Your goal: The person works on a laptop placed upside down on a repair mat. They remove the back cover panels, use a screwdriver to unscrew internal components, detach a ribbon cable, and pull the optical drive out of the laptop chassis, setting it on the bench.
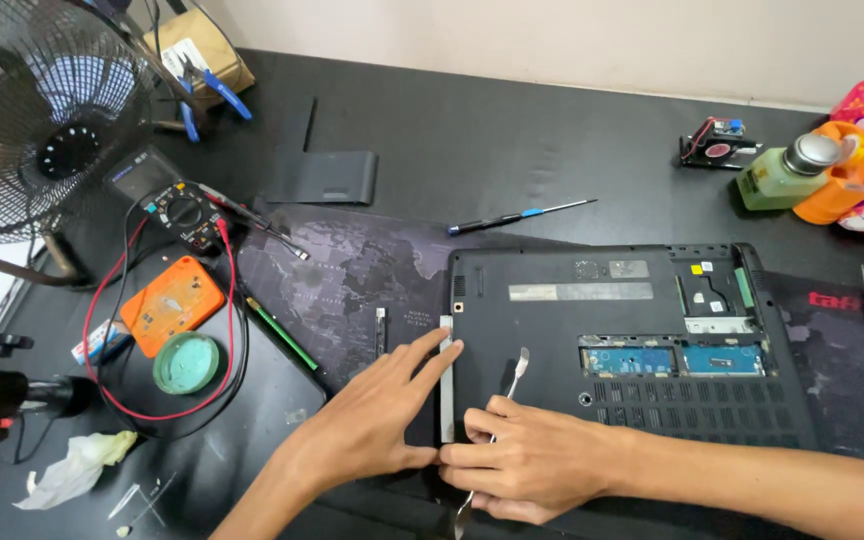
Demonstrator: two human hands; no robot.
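- Black laptop (642, 350) upside down on a dark map-printed mat (352, 270) atop the black bench (492, 130), base cover facing up, memory bay open with blue-green boards showing
- Left hand (377, 415) flat beside the laptop's left edge, fingers (442, 352) released and stretched out, tips touching a narrow silver strip (446, 380) along that edge; worth pressing lightly to steady the strip without bending it
- Right hand (532, 460) resting on the base cover's lower left corner, fingers clenched around a thin metal pry tool (517, 372), spoon-shaped tip poking up past the knuckles, tail end pointing out below the palm
- Best kept shallow and flat against the seam, levering in small steps along the edge rather than twisting hard at one spot; a slip risks scratching the casing or jabbing the other hand
- Green pump bottle (787, 172) with a metal top near the far right edge, pale liquid inside, level hard to judge
- Round green tin (187, 362) left of the mat, open, contents unclear
- Blue-handled screwdriver (522, 215) lying free behind the laptop, within easy reach
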